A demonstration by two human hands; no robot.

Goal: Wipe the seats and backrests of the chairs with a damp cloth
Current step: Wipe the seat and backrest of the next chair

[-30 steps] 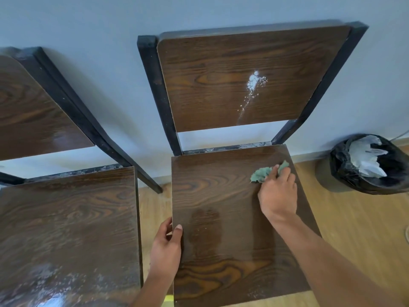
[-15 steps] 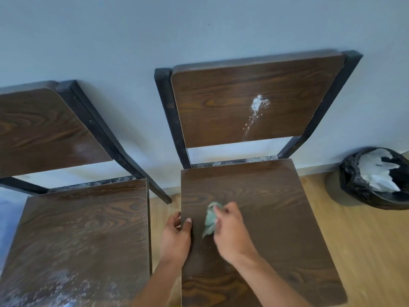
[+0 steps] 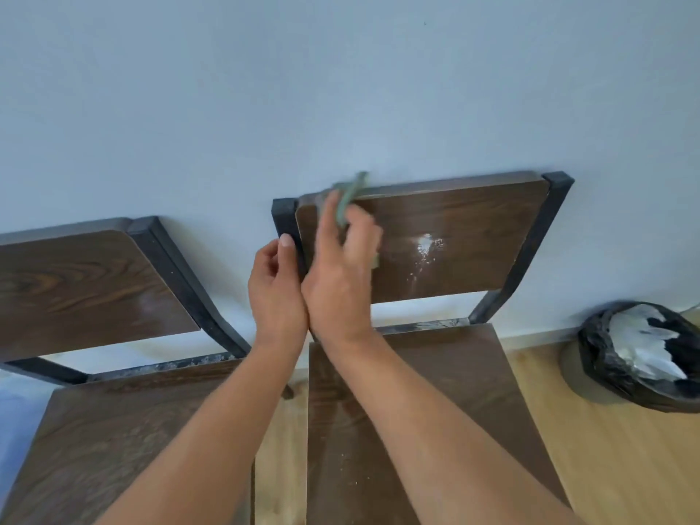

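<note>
Right hand: the right hand is up against the near chair's backrest, at its upper left part, fingers closed on the green cloth; hand and cloth are smeared by motion, so the exact grip is hard to read.
Cloth: a strip of it sticks up past the backrest's top edge; a small bit peeks out by the palm's right side; the rest is hidden behind the fingers.
Left hand: the left hand is loosely curled with nothing in it, thumb raised beside the dark frame post; whether it touches the post, I cannot tell.
Backrest: a white powdery smear sits right of the hands, apart from the cloth.
Seat: the seat is partly covered by the right forearm; its front edge is cut off at the bottom.
Second chair: the left chair stands just beside, its backrest and seat cut off at the left edge.
Bin: a bin lined with a black bag stands on the wood floor by the wall, clipped at the right edge, pale crumpled stuff inside.
</note>
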